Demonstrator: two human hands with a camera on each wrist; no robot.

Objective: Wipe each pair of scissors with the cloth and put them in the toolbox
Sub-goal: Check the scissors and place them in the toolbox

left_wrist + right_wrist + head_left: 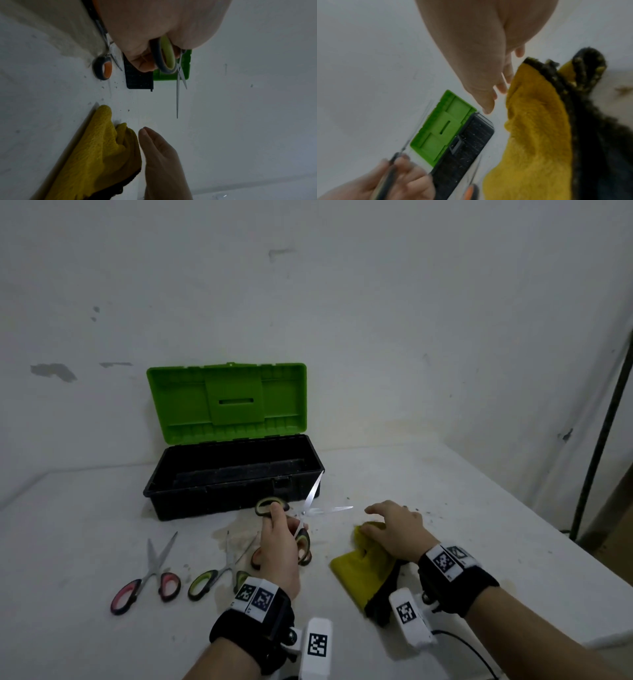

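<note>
The left hand [279, 546] held the green-handled scissors [301, 517] by their handles, above the table [102, 508] in front of the toolbox [233, 474]. Their thin silver blades were spread wide apart (one tip pointed at the box, one at the right). The right hand [397, 529], fingers relaxed, rested on the yellow cloth [363, 573].

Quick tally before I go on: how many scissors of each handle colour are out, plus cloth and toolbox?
Green scissors: 2, the held green scissors in the left hand and the table green scissors
Pink scissors: 1
Orange scissors: 1
Cloth: 1
Toolbox: 1
Total: 6
</note>
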